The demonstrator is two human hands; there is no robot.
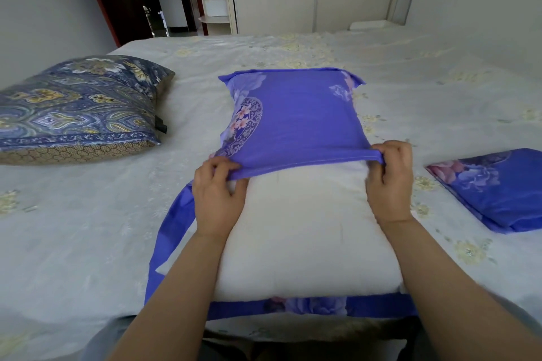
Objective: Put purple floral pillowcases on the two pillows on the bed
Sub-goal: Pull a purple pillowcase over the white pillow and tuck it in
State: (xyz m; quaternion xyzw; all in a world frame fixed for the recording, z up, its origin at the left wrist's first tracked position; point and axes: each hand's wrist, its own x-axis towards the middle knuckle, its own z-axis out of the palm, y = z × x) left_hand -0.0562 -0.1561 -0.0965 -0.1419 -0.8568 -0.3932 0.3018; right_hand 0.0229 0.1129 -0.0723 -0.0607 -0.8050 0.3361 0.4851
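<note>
Hidden: the far half of your white pillow [305,231] sits inside the purple floral pillowcase [296,117]; only the near half shows. The lower layer of the case pokes out at the pillow's near end and left side, the rest lies under it.
Cut off: the folded second pillowcase [495,187] runs off the right edge of the frame; the patterned blue pillow [79,105] runs off the left edge.
Hard to make out: your fingertips, tucked under the hem.
Count: two pillows, two purple pillowcases, two hands.
Left grip: your left hand [218,193] pinches the open hem of the case at its left corner, fingers curled round the cloth.
Right grip: your right hand [390,179] pinches the same hem at its right corner, thumb on top.
Hem: stretched between both hands across the pillow's middle.
Axis: the white pillow's long axis runs from lower centre up toward frame centre; the case's closed end points away from you, its mouth toward you.
Place: centre of the frame, on the pale bed sheet [88,228].
</note>
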